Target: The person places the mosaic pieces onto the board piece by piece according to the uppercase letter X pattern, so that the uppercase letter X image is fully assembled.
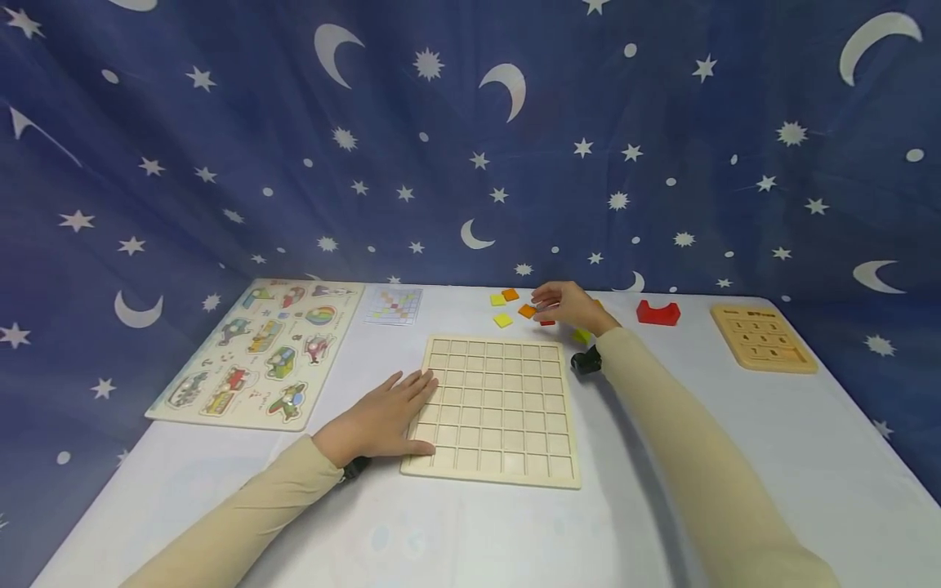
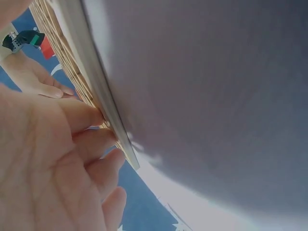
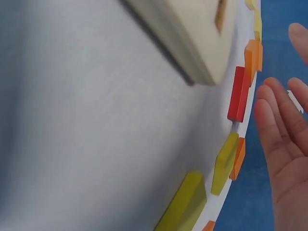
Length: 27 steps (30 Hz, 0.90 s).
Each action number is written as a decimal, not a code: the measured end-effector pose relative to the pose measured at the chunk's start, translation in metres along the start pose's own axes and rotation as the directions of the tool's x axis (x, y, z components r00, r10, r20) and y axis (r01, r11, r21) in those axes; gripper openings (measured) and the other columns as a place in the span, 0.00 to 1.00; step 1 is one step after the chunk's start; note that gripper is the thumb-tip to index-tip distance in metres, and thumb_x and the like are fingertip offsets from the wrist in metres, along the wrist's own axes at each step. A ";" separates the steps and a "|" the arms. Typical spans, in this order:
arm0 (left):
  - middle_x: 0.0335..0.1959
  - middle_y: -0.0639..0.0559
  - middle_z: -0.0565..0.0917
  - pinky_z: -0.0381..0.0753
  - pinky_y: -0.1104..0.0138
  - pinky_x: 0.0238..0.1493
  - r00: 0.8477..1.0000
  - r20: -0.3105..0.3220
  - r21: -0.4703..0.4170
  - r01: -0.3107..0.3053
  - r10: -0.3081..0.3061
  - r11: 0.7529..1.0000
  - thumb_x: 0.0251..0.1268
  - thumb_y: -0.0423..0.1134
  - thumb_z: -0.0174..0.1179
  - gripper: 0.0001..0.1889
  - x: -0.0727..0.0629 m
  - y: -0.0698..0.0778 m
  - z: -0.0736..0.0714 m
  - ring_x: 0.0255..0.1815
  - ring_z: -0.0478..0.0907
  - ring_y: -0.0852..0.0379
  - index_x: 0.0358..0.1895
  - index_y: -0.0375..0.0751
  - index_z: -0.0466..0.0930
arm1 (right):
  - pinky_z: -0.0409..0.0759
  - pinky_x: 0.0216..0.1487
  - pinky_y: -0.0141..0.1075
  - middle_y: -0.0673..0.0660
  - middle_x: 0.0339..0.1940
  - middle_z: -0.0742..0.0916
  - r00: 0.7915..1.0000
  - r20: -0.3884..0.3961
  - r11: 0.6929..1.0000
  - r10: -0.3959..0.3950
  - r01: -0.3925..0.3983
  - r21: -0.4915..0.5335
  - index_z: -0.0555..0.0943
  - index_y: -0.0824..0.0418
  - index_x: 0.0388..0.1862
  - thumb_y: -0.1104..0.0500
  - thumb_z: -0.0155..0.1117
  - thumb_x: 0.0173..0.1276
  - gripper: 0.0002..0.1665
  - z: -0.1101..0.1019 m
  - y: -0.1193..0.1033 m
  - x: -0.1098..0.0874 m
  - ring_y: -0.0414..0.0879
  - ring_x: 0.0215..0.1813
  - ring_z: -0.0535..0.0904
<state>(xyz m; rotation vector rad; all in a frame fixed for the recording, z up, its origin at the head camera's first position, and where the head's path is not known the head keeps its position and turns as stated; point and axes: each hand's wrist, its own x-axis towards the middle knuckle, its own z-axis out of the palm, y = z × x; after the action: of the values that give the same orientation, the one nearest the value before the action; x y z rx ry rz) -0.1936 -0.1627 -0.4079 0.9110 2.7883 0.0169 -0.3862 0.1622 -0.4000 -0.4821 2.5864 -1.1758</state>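
A pale wooden grid board (image 1: pixel 507 408) with bare square recesses lies in the middle of the table. My left hand (image 1: pixel 385 416) rests on its left edge, fingers stretched over the rim; the left wrist view shows its fingertips (image 2: pixel 108 137) against the board's side. Beyond the far right corner, my right hand (image 1: pixel 568 307) hovers over scattered square tiles with relaxed fingers and holds nothing. Around it lie a yellow tile (image 1: pixel 503 320), an orange tile (image 1: pixel 527 311) and a red tile (image 3: pixel 238 94). The hand partly hides some of the tiles in the head view.
At the left lies a picture puzzle board (image 1: pixel 257 351) with vehicle pieces. A printed card with a coloured grid pattern (image 1: pixel 394 306) is behind the grid board. Toward the right stand a red notched block (image 1: pixel 657 313) and a wooden number board (image 1: pixel 764 339). A starry blue curtain (image 1: pixel 441 163) closes the back.
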 end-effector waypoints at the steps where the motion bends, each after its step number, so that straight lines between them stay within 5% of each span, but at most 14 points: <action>1: 0.76 0.38 0.50 0.47 0.49 0.76 1.000 0.002 -0.002 0.000 0.000 1.000 0.58 0.69 0.51 0.51 0.000 0.000 0.000 0.77 0.48 0.43 0.73 0.33 0.49 | 0.75 0.62 0.47 0.65 0.56 0.81 1.000 0.008 1.000 0.006 -0.006 0.006 0.75 0.67 0.58 0.63 0.68 0.59 0.27 0.001 -0.001 0.001 0.56 0.56 0.78; 14: 0.76 0.39 0.50 0.47 0.51 0.76 1.000 0.007 -0.011 0.004 -0.004 1.000 0.58 0.67 0.52 0.51 0.000 0.003 0.000 0.77 0.47 0.44 0.73 0.33 0.48 | 0.77 0.61 0.44 0.67 0.55 0.81 0.997 0.071 0.999 0.034 -0.032 -0.032 0.75 0.69 0.55 0.68 0.65 0.60 0.23 0.007 -0.004 0.014 0.56 0.55 0.78; 27: 0.76 0.39 0.49 0.48 0.51 0.76 1.000 0.001 -0.005 0.002 -0.002 1.000 0.59 0.67 0.51 0.50 -0.002 0.001 0.000 0.77 0.47 0.44 0.73 0.33 0.48 | 0.82 0.47 0.33 0.65 0.50 0.84 0.993 0.118 0.999 0.019 -0.013 -0.050 0.78 0.68 0.50 0.70 0.66 0.58 0.19 0.008 -0.008 0.018 0.48 0.47 0.80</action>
<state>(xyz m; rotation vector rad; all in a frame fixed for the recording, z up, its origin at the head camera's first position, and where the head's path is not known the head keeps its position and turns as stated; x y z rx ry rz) -0.1917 -0.1627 -0.4074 0.9063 2.7872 0.0226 -0.3982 0.1444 -0.4005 -0.5242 2.5183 -1.0481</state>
